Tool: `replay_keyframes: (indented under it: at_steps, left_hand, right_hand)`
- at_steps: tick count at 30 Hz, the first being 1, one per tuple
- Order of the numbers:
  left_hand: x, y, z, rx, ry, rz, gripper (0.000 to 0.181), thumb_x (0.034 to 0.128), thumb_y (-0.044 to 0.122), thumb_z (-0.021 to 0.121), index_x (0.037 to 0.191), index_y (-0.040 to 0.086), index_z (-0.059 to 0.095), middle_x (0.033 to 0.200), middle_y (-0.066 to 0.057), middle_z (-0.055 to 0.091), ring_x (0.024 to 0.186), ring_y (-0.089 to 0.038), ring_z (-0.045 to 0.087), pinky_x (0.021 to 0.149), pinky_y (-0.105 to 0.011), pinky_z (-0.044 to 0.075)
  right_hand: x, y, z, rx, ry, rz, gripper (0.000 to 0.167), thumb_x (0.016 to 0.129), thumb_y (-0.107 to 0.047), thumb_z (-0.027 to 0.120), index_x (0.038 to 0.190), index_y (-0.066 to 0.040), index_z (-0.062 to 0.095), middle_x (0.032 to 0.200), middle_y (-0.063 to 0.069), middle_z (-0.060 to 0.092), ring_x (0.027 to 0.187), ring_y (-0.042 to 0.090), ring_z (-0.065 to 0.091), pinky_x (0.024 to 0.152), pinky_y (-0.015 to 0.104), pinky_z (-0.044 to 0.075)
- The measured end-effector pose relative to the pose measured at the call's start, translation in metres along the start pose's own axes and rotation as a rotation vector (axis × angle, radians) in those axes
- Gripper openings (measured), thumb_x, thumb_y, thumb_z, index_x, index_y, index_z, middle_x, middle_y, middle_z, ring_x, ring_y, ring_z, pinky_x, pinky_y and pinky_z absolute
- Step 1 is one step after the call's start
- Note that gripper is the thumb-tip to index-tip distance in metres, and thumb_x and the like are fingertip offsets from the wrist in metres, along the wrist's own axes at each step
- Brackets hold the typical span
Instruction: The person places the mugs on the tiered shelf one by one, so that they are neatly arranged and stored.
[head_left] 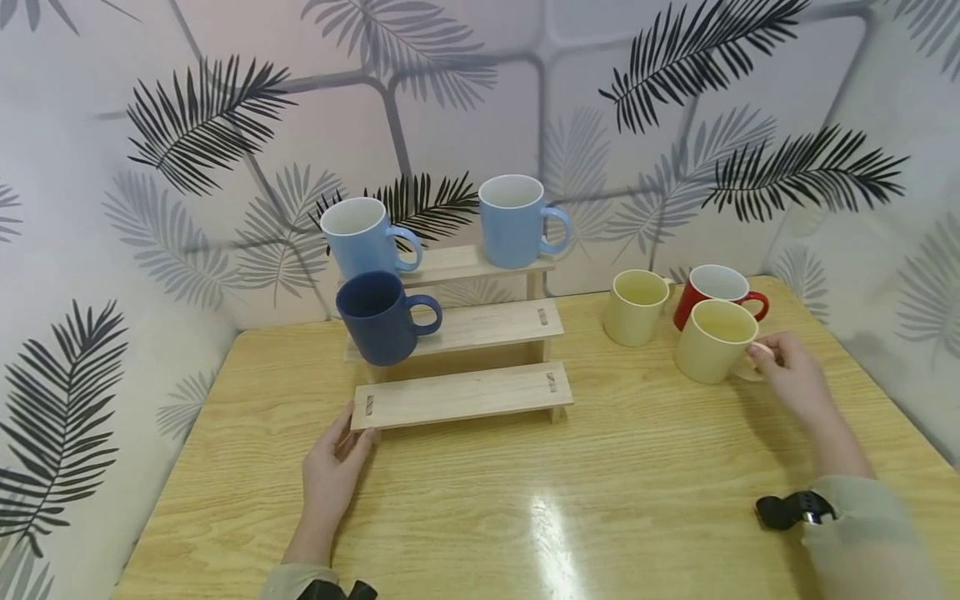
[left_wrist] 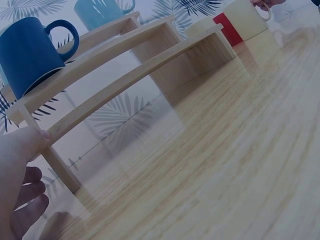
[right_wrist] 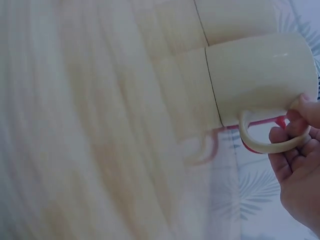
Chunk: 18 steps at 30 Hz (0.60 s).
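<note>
At the right, my right hand [head_left: 798, 379] pinches the handle of a pale yellow mug [right_wrist: 260, 80], which stands upright on the table. Behind that mug is a red mug [head_left: 682, 308] with a white inside, partly hidden. A second pale yellow mug [head_left: 632, 310] stands to their left. My left hand [head_left: 330, 471] holds the front left corner of the three-step wooden shelf [head_left: 465, 396], its thumb [left_wrist: 30, 140] against the lowest board's end. On the middle step sits a dark blue mug [head_left: 382, 325]. Two light blue mugs, one left [head_left: 356, 242] and one right [head_left: 512, 225], occupy the top step.
The wooden table [head_left: 465, 500] reaches back to a wall [head_left: 480, 108] printed with leaves. Walls also flank the table at left and right. A dark band [head_left: 795, 508] circles the right wrist over a light sleeve [head_left: 862, 533].
</note>
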<state>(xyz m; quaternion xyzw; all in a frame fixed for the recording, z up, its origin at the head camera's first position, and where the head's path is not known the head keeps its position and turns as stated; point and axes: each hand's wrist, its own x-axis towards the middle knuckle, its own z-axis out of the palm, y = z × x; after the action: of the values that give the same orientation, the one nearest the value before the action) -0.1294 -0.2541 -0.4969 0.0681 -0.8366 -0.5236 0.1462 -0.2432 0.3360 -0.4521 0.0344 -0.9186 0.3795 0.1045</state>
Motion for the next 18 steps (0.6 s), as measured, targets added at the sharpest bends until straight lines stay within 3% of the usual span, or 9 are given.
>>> replay_keyframes:
  at_steps: [4,8,13,18]
  left_hand:
    - [0.0,0.001,0.0,0.006,0.002,0.005,0.06,0.0916,0.03,0.066,0.142,0.005,0.045,0.143,-0.015,0.043,0.126,-0.033,0.047,0.097,-0.02,0.045]
    - [0.0,0.001,-0.001,0.008,0.002,0.008,0.06,0.0914,0.03,0.066,0.142,0.005,0.045,0.143,-0.015,0.044,0.125,-0.032,0.048,0.096,-0.02,0.045]
    - [0.0,0.001,-0.001,0.005,0.003,0.015,0.059,0.0915,0.029,0.066,0.142,0.005,0.046,0.143,-0.015,0.044,0.125,-0.033,0.048,0.096,-0.021,0.045]
    - [-0.001,0.002,-0.001,0.002,0.012,0.018,0.059,0.091,0.029,0.067,0.141,0.006,0.047,0.142,-0.015,0.045,0.125,-0.032,0.048,0.096,-0.021,0.045]
  right_hand:
    - [-0.002,-0.002,0.009,0.068,0.063,0.021,0.031,0.101,-0.024,0.05,0.108,0.006,0.052,0.085,0.001,0.059,0.069,-0.007,0.046,0.056,0.015,0.04]
    - [-0.006,-0.007,0.02,0.298,0.159,0.082,0.01,0.097,-0.014,0.056,0.093,-0.005,0.057,0.069,-0.016,0.052,0.064,-0.002,0.046,0.052,0.013,0.038]
    - [-0.008,-0.015,0.036,0.592,0.315,0.214,0.02,0.092,0.0,0.061,0.079,-0.016,0.058,0.063,-0.014,0.054,0.059,-0.001,0.048,0.05,0.008,0.041]
    - [-0.01,-0.025,0.046,0.867,0.424,0.306,0.018,0.089,0.005,0.063,0.078,-0.009,0.059,0.068,-0.007,0.059,0.062,0.003,0.051,0.053,0.009,0.045]
